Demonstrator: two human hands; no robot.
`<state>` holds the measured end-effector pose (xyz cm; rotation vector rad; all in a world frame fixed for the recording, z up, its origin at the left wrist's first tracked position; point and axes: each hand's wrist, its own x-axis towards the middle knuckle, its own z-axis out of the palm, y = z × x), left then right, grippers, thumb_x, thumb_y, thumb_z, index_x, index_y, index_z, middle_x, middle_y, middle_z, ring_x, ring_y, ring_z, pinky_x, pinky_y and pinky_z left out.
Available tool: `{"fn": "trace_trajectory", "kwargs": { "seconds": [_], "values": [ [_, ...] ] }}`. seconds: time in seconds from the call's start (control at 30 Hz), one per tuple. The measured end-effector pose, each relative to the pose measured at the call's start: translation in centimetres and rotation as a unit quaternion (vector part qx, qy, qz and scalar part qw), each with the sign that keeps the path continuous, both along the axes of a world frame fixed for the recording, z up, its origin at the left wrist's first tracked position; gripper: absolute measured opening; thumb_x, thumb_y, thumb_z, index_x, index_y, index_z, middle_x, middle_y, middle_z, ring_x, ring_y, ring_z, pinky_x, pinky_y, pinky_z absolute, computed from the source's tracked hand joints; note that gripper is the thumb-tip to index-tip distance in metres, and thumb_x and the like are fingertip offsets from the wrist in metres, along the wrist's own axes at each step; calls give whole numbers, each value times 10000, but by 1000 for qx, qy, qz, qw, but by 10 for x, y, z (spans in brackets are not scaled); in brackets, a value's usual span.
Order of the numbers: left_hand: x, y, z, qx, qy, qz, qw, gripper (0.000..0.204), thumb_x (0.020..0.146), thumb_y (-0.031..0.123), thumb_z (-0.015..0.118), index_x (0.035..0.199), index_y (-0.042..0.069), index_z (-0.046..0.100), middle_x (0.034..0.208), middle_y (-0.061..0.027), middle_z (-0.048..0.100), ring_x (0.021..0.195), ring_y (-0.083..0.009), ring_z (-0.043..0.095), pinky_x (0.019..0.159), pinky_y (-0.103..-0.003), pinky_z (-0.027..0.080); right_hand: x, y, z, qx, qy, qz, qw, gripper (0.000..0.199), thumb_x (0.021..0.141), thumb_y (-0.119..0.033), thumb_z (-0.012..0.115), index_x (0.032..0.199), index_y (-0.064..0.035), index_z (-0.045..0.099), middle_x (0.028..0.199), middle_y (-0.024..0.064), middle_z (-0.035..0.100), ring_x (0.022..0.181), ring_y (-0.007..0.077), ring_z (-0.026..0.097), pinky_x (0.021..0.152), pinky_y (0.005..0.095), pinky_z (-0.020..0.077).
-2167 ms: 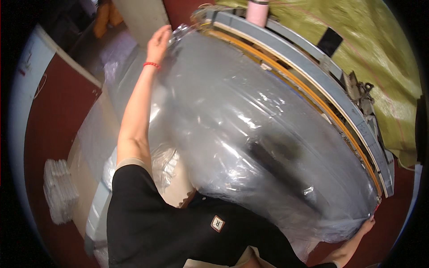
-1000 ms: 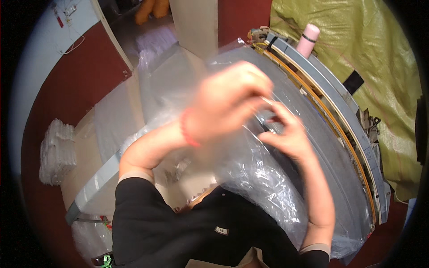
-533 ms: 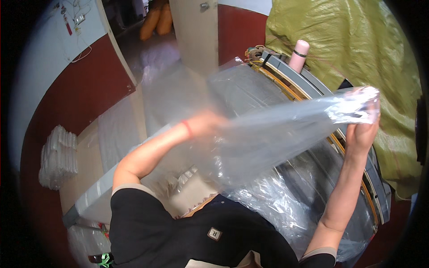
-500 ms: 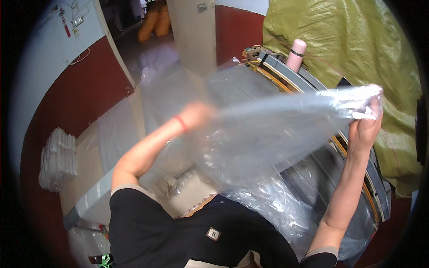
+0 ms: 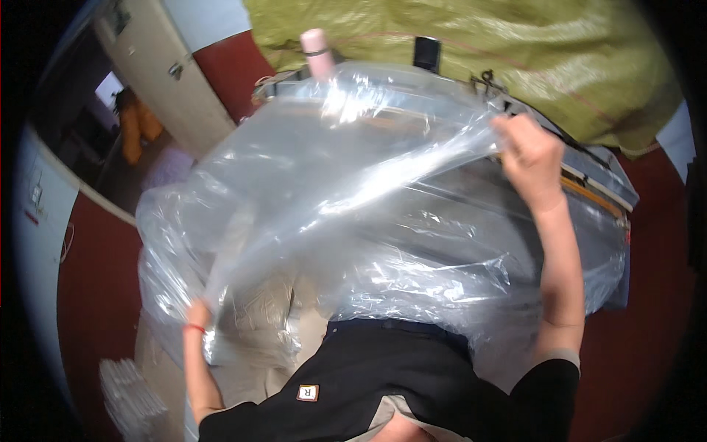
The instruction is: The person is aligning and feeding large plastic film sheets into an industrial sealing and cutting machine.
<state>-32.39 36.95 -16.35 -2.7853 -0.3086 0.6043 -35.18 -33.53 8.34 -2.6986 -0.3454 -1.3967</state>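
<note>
A big sheet of clear plastic film [image 5: 346,184] is stretched between my two hands across the middle of the view. My right hand [image 5: 532,158] is raised at the upper right, fingers closed on the film's top edge. My left hand [image 5: 200,318] is low at the left, gripping the film's other end; a red band sits on that wrist. Under the film lies a large round grey table [image 5: 596,193] with an orange-edged rim, itself covered in more clear plastic.
A pink bottle [image 5: 317,53] and a dark phone-like object [image 5: 427,53] stand at the table's far edge. Olive-green cloth [image 5: 530,59] hangs behind. A beige door [image 5: 166,70] is at the upper left. A stack of folded white plastic [image 5: 129,398] lies on the red floor at lower left.
My left hand has dropped from mid-height to low at the left, pulling the film down. My right hand stays raised on the film, which now spreads wider. The view has tilted upward.
</note>
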Motion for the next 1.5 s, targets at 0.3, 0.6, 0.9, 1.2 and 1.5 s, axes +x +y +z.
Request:
{"fn": "trace_trajectory", "kwargs": {
  "seconds": [0.3,0.6,0.9,1.2,1.5],
  "values": [
    [29,-220,93,-243,22,-387,889,195,692,76,535,876,84,597,657,-171,551,610,-313,563,562,-356,461,-123,-34,-64,80,240,-60,966,142,628,2,563,752,-64,585,705,72,537,610,261,551,514,342,437],
    [58,-597,167,-470,-121,-714,504,524,676,127,649,1149,30,443,1214,-155,399,1141,-318,355,941,-366,309,-188,-28,-101,75,204,-112,970,161,616,-21,589,762,-90,592,729,16,512,654,171,554,512,286,453],
    [41,-757,96,-509,-60,-717,473,403,636,170,697,1014,111,571,1036,-100,496,996,-272,430,881,-357,327,-235,-37,-135,149,296,-85,940,144,599,-30,619,733,-63,576,724,33,527,630,182,559,507,293,452],
    [-4,-785,142,-681,131,-534,484,142,678,91,661,648,29,537,748,-24,545,787,-121,505,753,-246,381,-216,-105,-114,400,104,-96,906,392,605,-252,736,867,-15,568,825,77,575,684,159,556,611,296,442],
    [-26,-795,161,-677,168,-550,458,177,742,121,641,816,44,500,656,13,505,637,-39,470,577,-182,400,-142,-152,-128,606,62,-20,793,176,757,-110,598,878,12,561,676,44,601,568,88,554,500,202,430]
  ]
}}
